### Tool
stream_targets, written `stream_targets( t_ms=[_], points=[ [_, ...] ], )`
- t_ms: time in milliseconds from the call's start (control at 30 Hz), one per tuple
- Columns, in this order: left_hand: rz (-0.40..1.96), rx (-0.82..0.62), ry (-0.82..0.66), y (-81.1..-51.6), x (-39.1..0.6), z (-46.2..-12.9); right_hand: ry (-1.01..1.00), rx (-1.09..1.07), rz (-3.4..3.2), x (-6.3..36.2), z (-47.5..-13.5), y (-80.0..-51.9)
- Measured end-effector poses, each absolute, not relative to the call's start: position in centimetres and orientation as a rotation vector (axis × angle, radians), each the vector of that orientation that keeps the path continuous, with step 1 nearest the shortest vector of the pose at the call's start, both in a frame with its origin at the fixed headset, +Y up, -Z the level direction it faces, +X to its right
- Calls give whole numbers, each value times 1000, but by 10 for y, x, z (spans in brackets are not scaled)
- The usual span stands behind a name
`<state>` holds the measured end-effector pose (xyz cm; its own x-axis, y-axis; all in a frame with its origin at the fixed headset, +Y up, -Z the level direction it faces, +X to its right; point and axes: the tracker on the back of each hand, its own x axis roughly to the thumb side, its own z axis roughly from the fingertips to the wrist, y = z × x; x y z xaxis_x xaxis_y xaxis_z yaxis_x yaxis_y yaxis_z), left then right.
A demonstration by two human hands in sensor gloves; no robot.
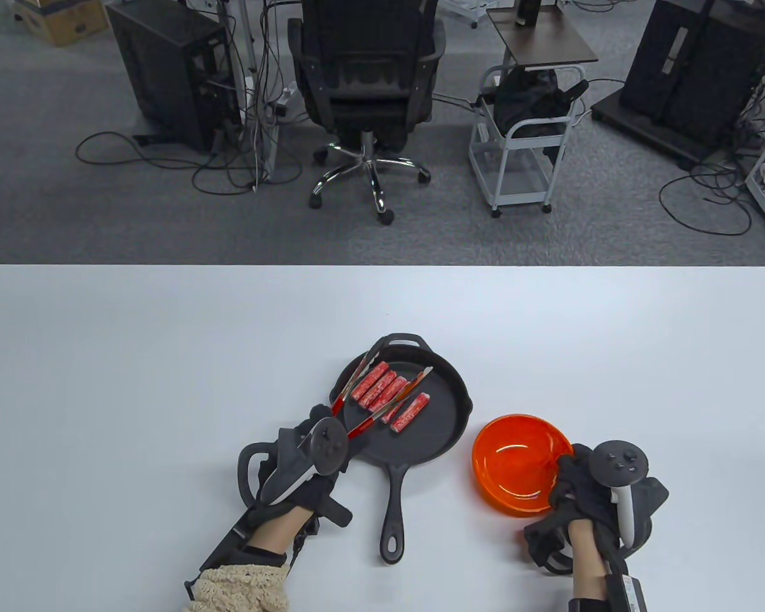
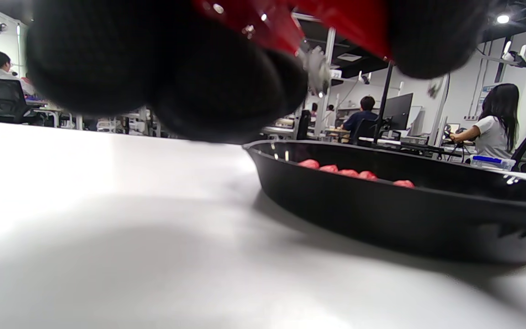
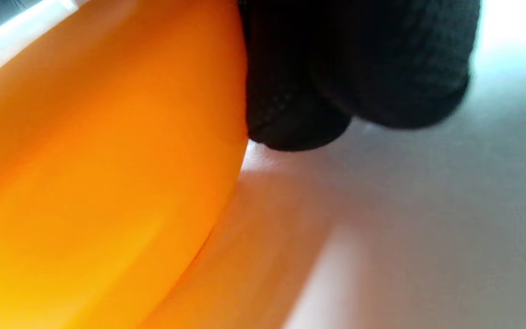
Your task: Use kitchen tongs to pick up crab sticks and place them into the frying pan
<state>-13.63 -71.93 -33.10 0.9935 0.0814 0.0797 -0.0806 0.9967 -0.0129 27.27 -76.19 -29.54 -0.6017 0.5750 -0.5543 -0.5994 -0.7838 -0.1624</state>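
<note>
Left hand (image 1: pixel 306 459) grips the tongs (image 1: pixel 382 389) at the red handles, fingers curled round them. The arms are spread wide over the pan (image 1: pixel 443 408), tips holding nothing. Five sticks (image 1: pixel 389 395) lie in a row in the pan's far-left part, between and beside the arms. Pan sits near the table's (image 1: pixel 134 357) front edge, centre. Bowl (image 1: pixel 519 462) just right of it looks empty. Right hand (image 1: pixel 590 491) rests against the bowl's right rim; finger curl unclear, cannot tell if it grips. Sticks likely soft, light, a bit slick: pinch mid-length, gently, or they'd tear. Transfer looks done.
</note>
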Motion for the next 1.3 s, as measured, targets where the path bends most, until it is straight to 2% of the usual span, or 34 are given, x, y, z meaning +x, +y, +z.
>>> stream_targets(
  t_ms=[400, 600, 700, 833, 900, 1067, 1300],
  points=[
    [85, -16, -79, -721, -136, -331, 19, -754, 2516, 266, -295, -755],
    [89, -13, -76, -720, -137, -331, -101, -695, 2646, 259, -291, -740],
    [90, -16, -75, -721, -138, -331, -240, -557, 2775, 246, -287, -726],
    [89, -18, -79, -721, -137, -331, -447, -241, 2980, 220, -275, -702],
    [91, -14, -79, -720, -138, -331, -485, -127, 3012, 211, -270, -696],
    [96, -2, -76, -717, -141, -328, -385, 145, 3036, 195, -263, -692],
    [95, 16, -72, -713, -142, -323, -250, 234, 3041, 189, -264, -694]
  ],
)
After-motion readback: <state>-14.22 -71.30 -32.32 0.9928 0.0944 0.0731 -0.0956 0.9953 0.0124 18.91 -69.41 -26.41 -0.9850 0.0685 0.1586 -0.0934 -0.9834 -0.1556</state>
